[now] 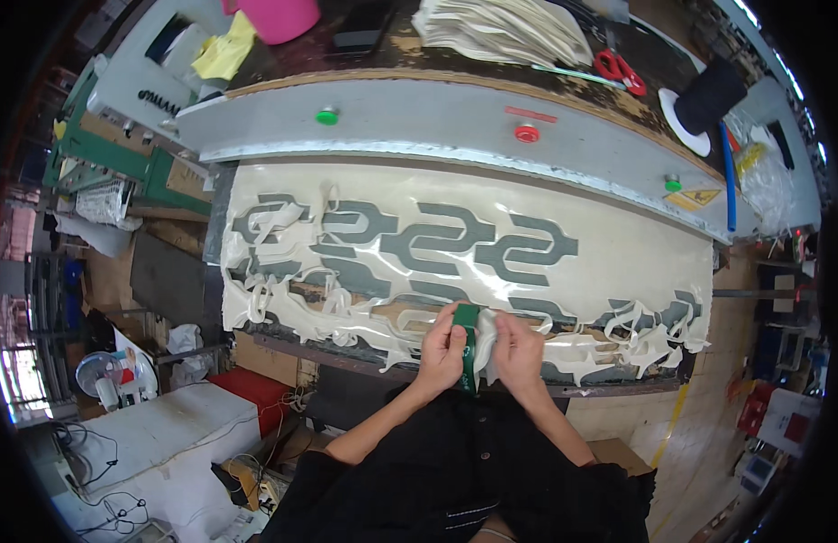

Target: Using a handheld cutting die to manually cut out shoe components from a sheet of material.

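Observation:
In front of my chest, my left hand is closed round an upright green strip-like piece with pale markings; its exact kind is unclear. Close beside it, my right hand is closed on a small bunch of off-white material pressed against the green piece. Both hands are above the near edge of a cream sheet lying on the machine bed. Curved, forked shapes are cut out of the sheet, and a grey-green surface shows through. Torn, curled cream scraps lie along the near edge.
Beyond the sheet runs a grey machine beam with green buttons and a red button. On top sit stacked cream pieces, red-handled scissors, a black thread cone and a pink container. A white fan stands left.

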The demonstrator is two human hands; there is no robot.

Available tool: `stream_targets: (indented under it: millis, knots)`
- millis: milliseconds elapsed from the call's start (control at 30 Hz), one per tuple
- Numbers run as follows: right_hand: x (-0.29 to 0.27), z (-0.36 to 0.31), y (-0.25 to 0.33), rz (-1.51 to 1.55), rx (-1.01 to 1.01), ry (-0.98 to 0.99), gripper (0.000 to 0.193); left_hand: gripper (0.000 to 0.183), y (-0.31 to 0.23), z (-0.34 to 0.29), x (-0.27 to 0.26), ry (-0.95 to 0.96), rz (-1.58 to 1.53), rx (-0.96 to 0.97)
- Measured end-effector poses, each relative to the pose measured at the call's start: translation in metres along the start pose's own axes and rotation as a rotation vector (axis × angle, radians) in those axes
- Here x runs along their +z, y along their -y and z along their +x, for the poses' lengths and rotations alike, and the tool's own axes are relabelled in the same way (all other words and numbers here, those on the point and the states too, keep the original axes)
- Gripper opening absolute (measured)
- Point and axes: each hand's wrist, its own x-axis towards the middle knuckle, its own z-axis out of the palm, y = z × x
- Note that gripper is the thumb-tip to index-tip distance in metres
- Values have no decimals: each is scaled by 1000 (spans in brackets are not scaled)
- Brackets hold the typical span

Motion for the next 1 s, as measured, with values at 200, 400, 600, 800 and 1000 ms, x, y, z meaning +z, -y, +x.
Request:
stream_targets:
  millis: [200, 400, 600, 800, 1000]
  knots:
    - [24, -5, 2, -59, 156, -29, 21, 41, -16, 10, -52, -55, 107, 273]
    - [29, 5, 27, 167, 116, 187, 26, 32, -24, 7, -64, 41, 172, 426]
    - [28, 5, 28, 102, 196, 265, 26, 38, -25, 3, -77, 23, 92, 423]
    - [-9, -6, -18, 171, 365, 151, 28, 50, -9, -5, -110, -530, -209, 70]
    - [-122, 21, -48, -452, 347, -171, 28, 50, -44, 12, -222, -642, 152, 244]
